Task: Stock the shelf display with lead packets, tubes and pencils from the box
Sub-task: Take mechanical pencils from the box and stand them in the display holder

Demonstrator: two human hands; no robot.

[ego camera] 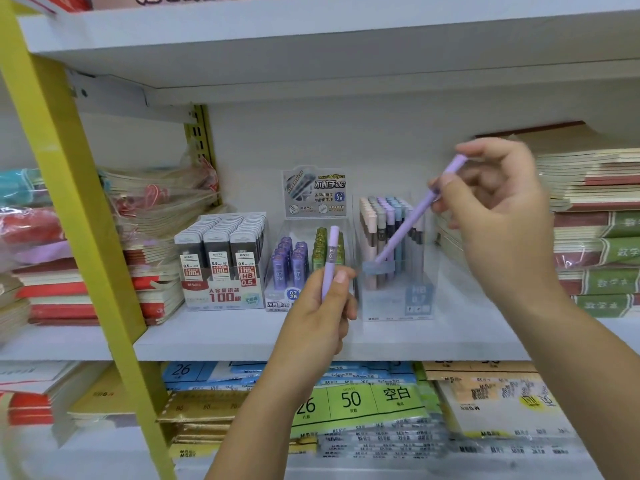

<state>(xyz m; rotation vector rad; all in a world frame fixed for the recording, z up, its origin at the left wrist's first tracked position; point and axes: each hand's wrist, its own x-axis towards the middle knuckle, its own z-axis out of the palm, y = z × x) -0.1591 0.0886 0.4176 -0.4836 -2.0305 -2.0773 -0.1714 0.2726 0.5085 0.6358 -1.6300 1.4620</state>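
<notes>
My left hand [320, 311] grips a purple mechanical pencil [330, 252] upright in front of the lead tube display [304, 268]. My right hand [498, 206] pinches a second purple pencil [420, 209], slanted with its tip down inside the clear pencil display box [398, 299], among several pastel pencils standing there. On the left of the white shelf [225, 336] stands a display of 0.5 HB lead packets [221, 261]. The supply box is not in view.
Stacks of notebooks [595, 233] fill the shelf's right side, bagged notebooks [159, 202] the left. A yellow upright [69, 188] crosses the left. Paper packs [360, 400] lie on the shelf below. Another shelf board hangs above.
</notes>
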